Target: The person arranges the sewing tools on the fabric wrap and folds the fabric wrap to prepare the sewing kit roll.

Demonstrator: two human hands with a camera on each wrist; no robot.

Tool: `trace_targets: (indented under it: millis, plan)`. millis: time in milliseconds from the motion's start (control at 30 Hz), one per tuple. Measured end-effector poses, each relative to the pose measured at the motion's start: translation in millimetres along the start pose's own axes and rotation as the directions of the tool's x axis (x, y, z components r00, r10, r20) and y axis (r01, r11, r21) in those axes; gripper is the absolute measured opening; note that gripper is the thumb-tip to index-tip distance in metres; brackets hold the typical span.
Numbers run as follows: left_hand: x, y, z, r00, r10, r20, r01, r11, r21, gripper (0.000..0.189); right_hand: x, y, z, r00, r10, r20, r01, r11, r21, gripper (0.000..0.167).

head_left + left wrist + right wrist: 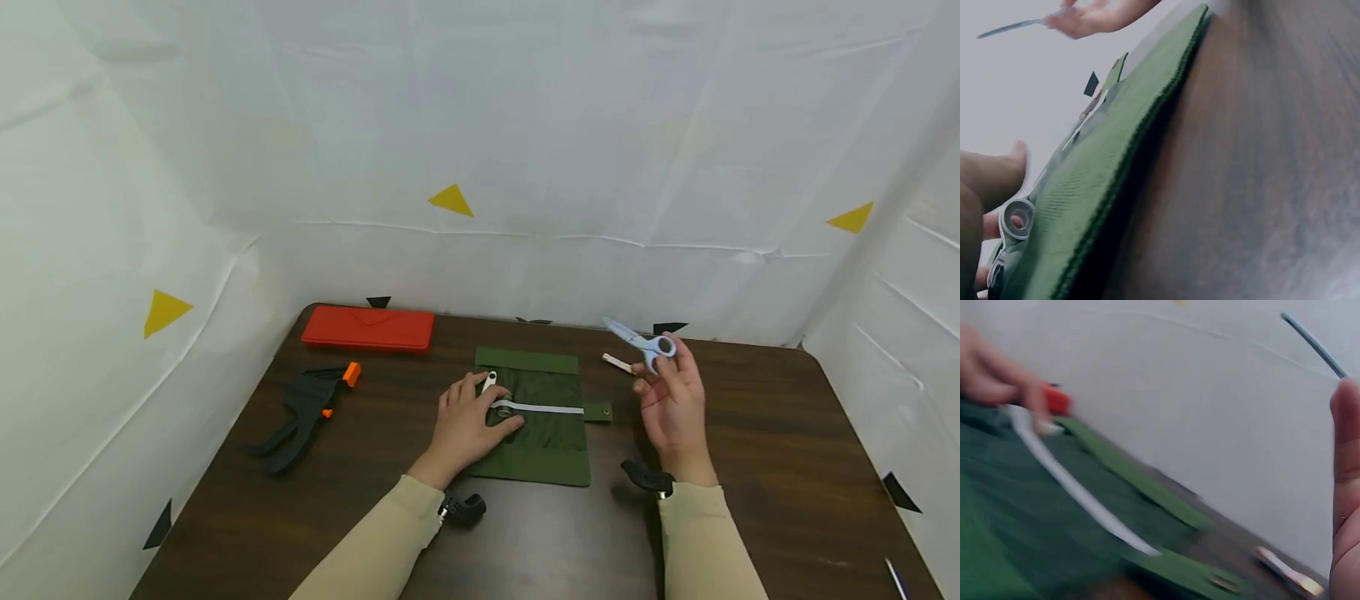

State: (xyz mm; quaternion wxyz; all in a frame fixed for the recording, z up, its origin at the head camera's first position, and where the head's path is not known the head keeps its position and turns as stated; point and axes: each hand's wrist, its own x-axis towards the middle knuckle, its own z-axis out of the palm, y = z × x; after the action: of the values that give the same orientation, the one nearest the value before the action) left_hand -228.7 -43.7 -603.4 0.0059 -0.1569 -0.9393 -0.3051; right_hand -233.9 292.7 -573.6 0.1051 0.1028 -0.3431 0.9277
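Right of the frame's centre, the right hand (pixel 675 408) pinched the light-blue scissors (pixel 636 339) above the surface (pixel 772 450); the left hand (pixel 467 421), spread, rested on the green pouch (pixel 551 435) near the centre.

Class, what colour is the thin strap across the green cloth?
White; the strap shows best in the head view.

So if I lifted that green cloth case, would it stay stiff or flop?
The green cloth case would probably flop, since it looks like fabric lying spread flat. Its tab might dangle, being a narrow strip jutting from one side.
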Motion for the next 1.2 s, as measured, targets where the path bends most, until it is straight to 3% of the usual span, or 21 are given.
trace_targets:
  millis: [67,167,367,600,767,967,1200]
  plan:
    - [-0.8,1.5,1.4,1.0,-0.008,-0.018,0.008,1.0,0.013,0.053,-1.0,15,12,0.999,0.034,0.038,-0.031,0.996,-0.083,0.046]
    - [-2.7,3.0,2.3,0.999,-0.013,-0.038,0.014,0.999,0.031,0.049,-4.6,36,28,0.994,0.101,0.045,-0.088,0.966,-0.242,0.051]
    - [-2.4,4.4,3.7,0.997,0.024,-0.069,-0.02,0.998,0.057,0.042,-6.7,57,39,0.981,0.188,-0.046,-0.187,0.853,-0.488,0.054]
    - [-1.5,4.2,7.6,0.998,0.029,-0.057,-0.023,0.995,0.094,0.041,-5.4,65,30,0.961,0.261,-0.091,-0.262,0.75,-0.607,0.057]
    - [-1.9,7.1,9.1,0.999,0.024,-0.047,-0.02,0.996,0.082,0.04,-7.7,66,28,0.966,0.234,-0.106,-0.246,0.726,-0.642,0.053]
    - [-2.9,10.9,10.9,0.998,0.029,-0.058,-0.026,0.998,0.06,0.04,-9.3,61,30,0.968,0.238,-0.085,-0.221,0.631,-0.744,0.044]
    - [-7.1,11.9,8.4,1.0,0.02,-0.025,-0.019,0.999,0.046,0.042,-13.9,60,31,0.972,0.211,-0.105,-0.206,0.541,-0.815,0.041]
